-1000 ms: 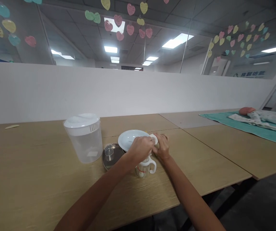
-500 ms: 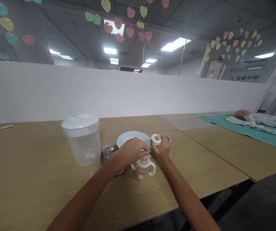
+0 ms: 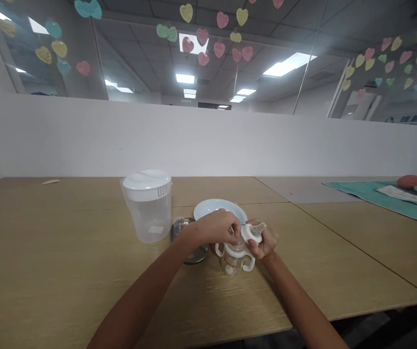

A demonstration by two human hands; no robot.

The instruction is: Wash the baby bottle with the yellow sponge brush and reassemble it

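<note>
A clear baby bottle [image 3: 232, 264] with two white handles stands upright on the table, its top uncapped. My left hand [image 3: 214, 227] is over the bottle's mouth with bent, closed fingertips; what they hold, if anything, I cannot make out. In my right hand [image 3: 267, 241] is a bottle nipple with a white collar [image 3: 252, 232], tilted, its teat pointing up and right. This collar is close beside the bottle's rim. Left of the bottle lies a round metal dish [image 3: 197, 258], partly hidden by my left arm, with a small clear cup [image 3: 180, 224] in it.
Behind my hands sits a pale blue plate [image 3: 210, 205]. A clear plastic pitcher with a white lid [image 3: 150, 213] stands to the left. On the far right, a teal towel [image 3: 366, 193] carries a doll or clothing, cut off by the frame. A white wall [image 3: 157, 140] borders the table.
My right hand has brought the nipple collar down and closer to the bottle, tipping the teat over. My left hand stays at the bottle's mouth. The view has turned left.
</note>
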